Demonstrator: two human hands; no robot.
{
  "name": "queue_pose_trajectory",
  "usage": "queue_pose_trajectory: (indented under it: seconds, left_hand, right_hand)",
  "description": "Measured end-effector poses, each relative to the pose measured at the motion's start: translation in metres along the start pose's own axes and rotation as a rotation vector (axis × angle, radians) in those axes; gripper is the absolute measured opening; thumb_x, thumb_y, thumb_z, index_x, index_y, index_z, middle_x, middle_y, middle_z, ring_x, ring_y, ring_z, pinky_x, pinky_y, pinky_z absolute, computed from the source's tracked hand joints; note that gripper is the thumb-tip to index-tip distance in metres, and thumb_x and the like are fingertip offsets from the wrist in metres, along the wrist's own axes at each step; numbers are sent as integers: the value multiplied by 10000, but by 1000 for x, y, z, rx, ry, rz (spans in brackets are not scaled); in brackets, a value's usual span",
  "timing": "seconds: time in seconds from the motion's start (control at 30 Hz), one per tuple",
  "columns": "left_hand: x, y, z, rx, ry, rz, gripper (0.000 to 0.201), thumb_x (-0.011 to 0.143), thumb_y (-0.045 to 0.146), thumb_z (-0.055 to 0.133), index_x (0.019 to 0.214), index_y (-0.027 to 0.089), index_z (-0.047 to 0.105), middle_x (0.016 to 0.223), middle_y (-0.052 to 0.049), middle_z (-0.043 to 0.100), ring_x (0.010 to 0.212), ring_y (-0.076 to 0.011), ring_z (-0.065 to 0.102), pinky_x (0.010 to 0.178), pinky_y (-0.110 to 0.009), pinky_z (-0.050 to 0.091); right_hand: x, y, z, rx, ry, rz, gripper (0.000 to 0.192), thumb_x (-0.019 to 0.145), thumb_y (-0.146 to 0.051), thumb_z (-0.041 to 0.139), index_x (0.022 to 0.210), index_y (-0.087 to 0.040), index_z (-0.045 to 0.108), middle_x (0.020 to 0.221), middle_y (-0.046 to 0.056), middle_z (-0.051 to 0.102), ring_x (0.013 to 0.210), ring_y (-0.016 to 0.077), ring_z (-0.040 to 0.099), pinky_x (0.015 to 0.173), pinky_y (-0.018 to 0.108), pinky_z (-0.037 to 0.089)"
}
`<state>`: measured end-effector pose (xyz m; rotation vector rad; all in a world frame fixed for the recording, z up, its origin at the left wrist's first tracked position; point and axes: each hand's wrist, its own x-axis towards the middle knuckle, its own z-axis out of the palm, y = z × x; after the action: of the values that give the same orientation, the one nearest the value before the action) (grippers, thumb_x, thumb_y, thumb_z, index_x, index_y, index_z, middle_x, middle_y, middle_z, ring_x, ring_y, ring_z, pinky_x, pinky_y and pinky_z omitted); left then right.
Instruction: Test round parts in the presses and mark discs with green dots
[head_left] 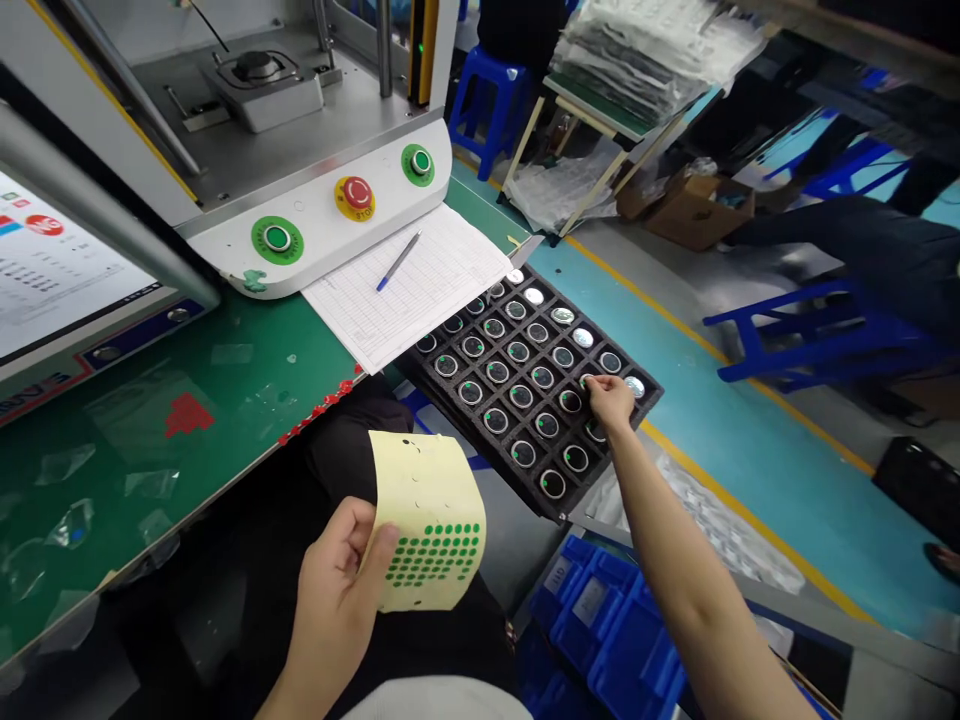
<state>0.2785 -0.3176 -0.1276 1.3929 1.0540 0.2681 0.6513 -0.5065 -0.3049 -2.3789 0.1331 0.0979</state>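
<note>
My left hand (337, 585) grips a pale yellow sticker sheet (424, 480) between thumb and fingers. Rows of small round green stickers (442, 550) cover its lower part, and the sheet bends slightly. Over a black compartment tray (509, 385), my right hand (613, 402) is closed in a pinch, its fingertips at one of the round parts. A green speck shows by those fingertips; what they hold is too small to make out. Each compartment seen holds a round black part with a silvery ring (547, 426), and many carry a green dot. Several parts along the far side look shiny silver (583, 338).
A printed form (420, 280) with a pen (399, 262) lies on the green bench (247, 375) before a machine with green buttons and a red stop button (358, 195). A screen (60, 270) stands left. Blue bins (600, 620) sit below the tray; blue stools (487, 105) stand beyond.
</note>
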Motion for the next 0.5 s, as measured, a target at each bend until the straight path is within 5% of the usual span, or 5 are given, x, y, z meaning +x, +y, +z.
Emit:
queue_pose_trajectory:
  seconds: [0.17, 0.37, 0.5]
  left_hand:
    - [-8, 4, -9, -169, 56, -42, 363, 838, 489, 650, 716, 184, 497, 580, 47, 507, 528, -91, 445, 499, -166, 378]
    - [-18, -1, -16, -207, 21, -8, 384, 860, 543, 612, 767, 200, 465, 598, 42, 523, 518, -94, 431, 474, -169, 350]
    - [-28, -4, -19, -197, 22, 15, 350, 895, 516, 578, 794, 206, 452, 581, 61, 455, 488, -83, 370, 459, -176, 303]
  right_hand:
    - [-81, -50, 2, 189, -24, -283, 265, 942, -399, 575, 1005, -142, 600, 934, 33, 623, 810, 154, 611, 751, 344, 533]
    - [-237, -126, -33, 471, -598, -870, 85, 853, -287, 651, 830, -206, 647, 841, 47, 669, 805, 185, 641, 717, 324, 541]
    - [-280, -155, -46, 541, -736, -1243, 158, 868, -60, 593, 972, -175, 627, 860, 62, 670, 801, 162, 628, 717, 314, 534]
